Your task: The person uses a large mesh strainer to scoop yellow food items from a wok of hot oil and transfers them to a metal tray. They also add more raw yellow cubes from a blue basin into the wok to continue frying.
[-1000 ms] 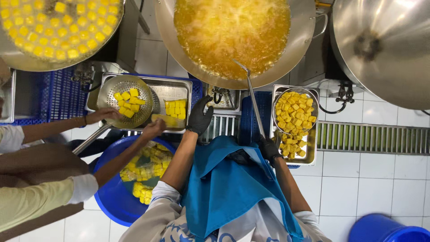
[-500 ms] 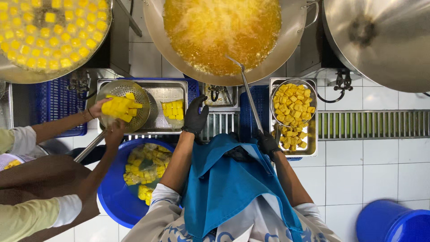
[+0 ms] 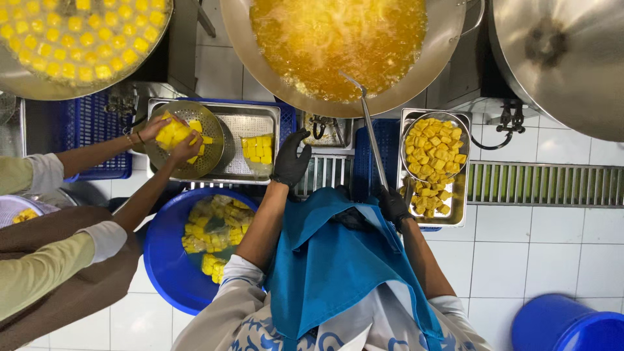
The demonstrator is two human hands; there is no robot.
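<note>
The long-handled steel ladle (image 3: pixel 374 140) stands where it did a second ago, its bowl end sunk in the foaming amber oil (image 3: pixel 338 39) of the big wok (image 3: pixel 448 39) and its thin shaft slanting back to the person. The right hand (image 3: pixel 393 207), in a black glove, stays closed around the end of the handle. The left hand (image 3: pixel 290 159), also gloved, still rests with fingers spread on the steel edge of the bench just below the wok rim. So the person's own work has not shifted. What has changed is beside them, where a co-worker's bare hands (image 3: pixel 185 148) have closed over a clump of pale yellow cubes (image 3: pixel 172 133) on a round perforated skimmer (image 3: pixel 208 120), cupping them instead of reaching. That skimmer lies on a perforated steel tray (image 3: pixel 250 123) holding a small block of the same soft, wet-looking cubes. Below it a glossy blue plastic tub (image 3: pixel 162 260) holds more in water. To the right, a wire strainer (image 3: pixel 434 144) of darker, crisp-edged fried cubes sits in a steel tray (image 3: pixel 458 218). A second wok (image 3: pixel 78 39) of floating cubes is at far left, and the floor is white tile with a metal drain grate (image 3: pixel 546 185).
</note>
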